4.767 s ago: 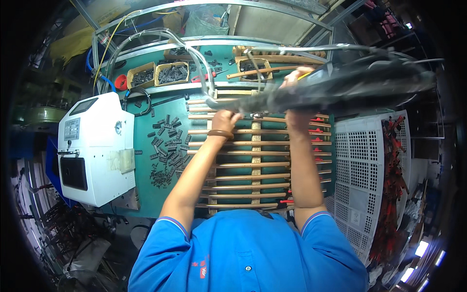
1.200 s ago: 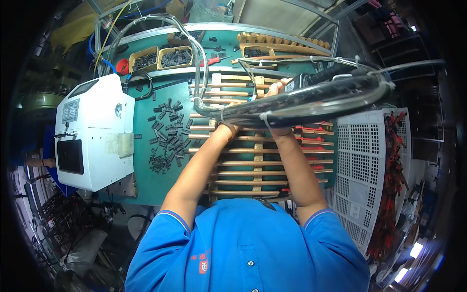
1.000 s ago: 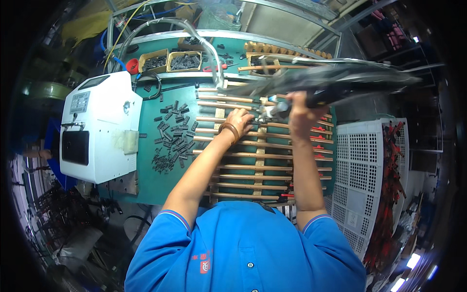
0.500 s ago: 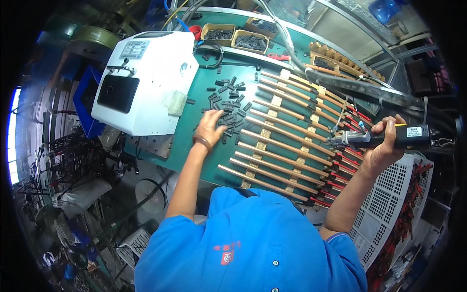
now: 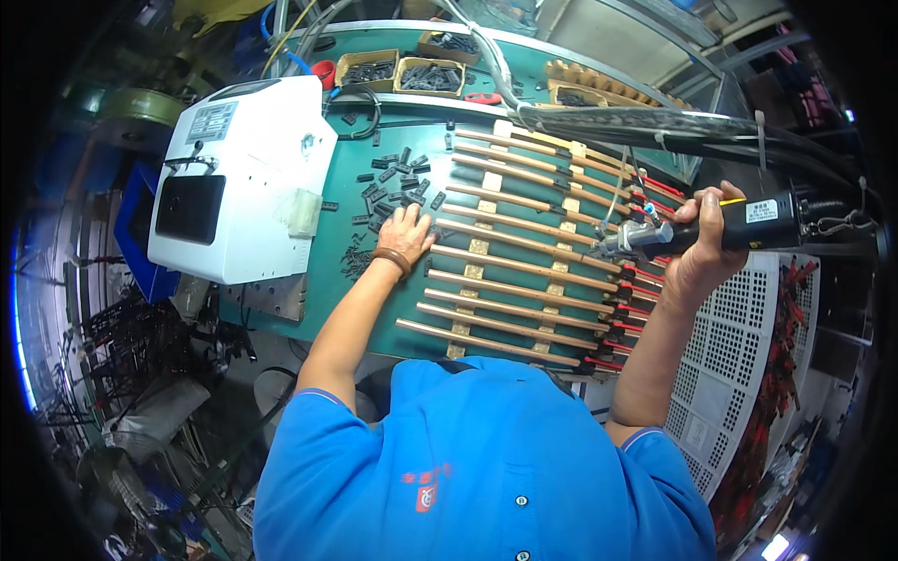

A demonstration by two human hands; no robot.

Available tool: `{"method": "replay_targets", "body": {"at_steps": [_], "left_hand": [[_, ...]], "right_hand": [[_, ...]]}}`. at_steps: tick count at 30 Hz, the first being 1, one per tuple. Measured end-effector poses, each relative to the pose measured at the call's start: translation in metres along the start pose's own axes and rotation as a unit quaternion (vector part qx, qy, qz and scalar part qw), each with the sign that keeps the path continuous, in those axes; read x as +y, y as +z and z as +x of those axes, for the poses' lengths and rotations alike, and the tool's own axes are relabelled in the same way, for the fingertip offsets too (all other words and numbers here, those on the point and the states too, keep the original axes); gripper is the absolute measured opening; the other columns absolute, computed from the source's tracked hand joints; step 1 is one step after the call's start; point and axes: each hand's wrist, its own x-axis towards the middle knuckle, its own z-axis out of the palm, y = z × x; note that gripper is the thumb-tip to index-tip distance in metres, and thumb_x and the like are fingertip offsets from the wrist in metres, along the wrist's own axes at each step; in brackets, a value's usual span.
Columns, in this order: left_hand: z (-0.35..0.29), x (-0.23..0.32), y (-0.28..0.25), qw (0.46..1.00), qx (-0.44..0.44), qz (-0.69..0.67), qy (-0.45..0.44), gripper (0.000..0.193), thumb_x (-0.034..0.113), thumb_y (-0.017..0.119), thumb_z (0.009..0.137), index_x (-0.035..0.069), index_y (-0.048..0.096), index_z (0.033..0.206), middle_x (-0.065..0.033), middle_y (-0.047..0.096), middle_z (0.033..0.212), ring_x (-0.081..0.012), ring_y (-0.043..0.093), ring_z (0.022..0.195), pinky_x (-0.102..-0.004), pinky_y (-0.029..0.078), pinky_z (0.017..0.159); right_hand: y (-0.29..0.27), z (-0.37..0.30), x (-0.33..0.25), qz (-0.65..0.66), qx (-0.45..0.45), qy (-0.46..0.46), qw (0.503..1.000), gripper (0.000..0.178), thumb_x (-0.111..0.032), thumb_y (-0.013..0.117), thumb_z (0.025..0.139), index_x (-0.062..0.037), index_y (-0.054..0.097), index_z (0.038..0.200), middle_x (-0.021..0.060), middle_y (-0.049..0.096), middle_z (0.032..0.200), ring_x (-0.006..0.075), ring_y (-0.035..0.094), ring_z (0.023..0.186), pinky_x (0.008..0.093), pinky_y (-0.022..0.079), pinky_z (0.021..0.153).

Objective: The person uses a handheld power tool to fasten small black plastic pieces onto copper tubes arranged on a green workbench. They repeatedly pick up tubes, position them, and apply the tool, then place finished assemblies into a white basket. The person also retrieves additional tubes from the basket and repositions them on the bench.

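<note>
My left hand (image 5: 406, 234), a brown bangle on its wrist, lies over the near edge of a pile of small black plastic pieces (image 5: 409, 175). Its fingers are slightly apart and touch the pieces; none is plainly held. My right hand (image 5: 703, 245) is wrapped round the black body of a powered screwdriver (image 5: 762, 222). The tool's metal nose (image 5: 629, 238) points left, over the right part of a row of copper-coloured rods (image 5: 505, 280). These rods lie side by side on two slotted light strips (image 5: 479, 247), with black fittings and red parts at their right ends.
A white machine (image 5: 245, 178) stands on the green table (image 5: 351, 313) at left. Tiny dark screws (image 5: 355, 260) lie near my left wrist. Cardboard boxes (image 5: 430, 78) of black parts and a red cup (image 5: 323, 71) sit behind. Thick cables (image 5: 655, 122) cross at right, above a white perforated crate (image 5: 730, 374).
My left hand has come down onto the black pieces, nearer the rods' left ends. My right hand keeps its grip on the screwdriver over the rods. The whole view has shifted slightly.
</note>
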Motion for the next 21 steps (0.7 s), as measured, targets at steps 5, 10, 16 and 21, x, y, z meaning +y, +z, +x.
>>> {"method": "replay_targets", "body": {"at_steps": [5, 10, 16, 21], "left_hand": [[0.005, -0.001, 0.005, 0.997, -0.065, -0.033, -0.023, 0.037, 0.034, 0.068, 0.076, 0.013, 0.051, 0.103, -0.0092, 0.047, 0.102, -0.0284, 0.054, 0.089, -0.0407, 0.053, 0.068], [0.011, 0.012, -0.016, 0.994, -0.095, -0.042, -0.021, 0.038, 0.028, 0.066, 0.079, 0.011, 0.051, 0.110, -0.0100, 0.048, 0.099, -0.0276, 0.058, 0.087, -0.0411, 0.052, 0.069], [0.012, 0.013, 0.007, 0.991, -0.110, 0.000, -0.075, 0.029, 0.026, 0.062, 0.082, 0.008, 0.049, 0.101, -0.0118, 0.048, 0.099, -0.0283, 0.060, 0.085, -0.0424, 0.053, 0.065], [0.012, 0.005, 0.009, 0.991, -0.012, -0.078, -0.107, 0.024, 0.028, 0.057, 0.087, 0.008, 0.049, 0.097, -0.0129, 0.051, 0.094, -0.0320, 0.061, 0.076, -0.0450, 0.052, 0.061]], "right_hand": [[0.001, -0.001, -0.002, -0.009, 0.006, 0.013, 1.000, 0.025, 0.002, 0.061, 0.081, 0.0016, 0.056, 0.105, 0.0085, 0.058, 0.078, 0.0120, 0.055, 0.061, 0.0246, 0.049, 0.059], [-0.003, -0.002, 0.000, 0.010, -0.004, 0.005, 1.000, 0.026, 0.001, 0.061, 0.082, 0.0026, 0.056, 0.107, 0.0079, 0.059, 0.081, 0.0111, 0.056, 0.062, 0.0237, 0.049, 0.059], [0.002, -0.004, 0.000, 0.003, 0.000, 0.005, 1.000, 0.030, 0.004, 0.062, 0.080, 0.0029, 0.053, 0.108, 0.0079, 0.060, 0.082, 0.0105, 0.056, 0.061, 0.0236, 0.050, 0.058], [0.000, -0.004, 0.001, 0.009, -0.012, 0.017, 1.000, 0.028, 0.004, 0.061, 0.081, 0.0024, 0.052, 0.108, 0.0046, 0.058, 0.079, 0.0083, 0.057, 0.061, 0.0219, 0.048, 0.060]]}}
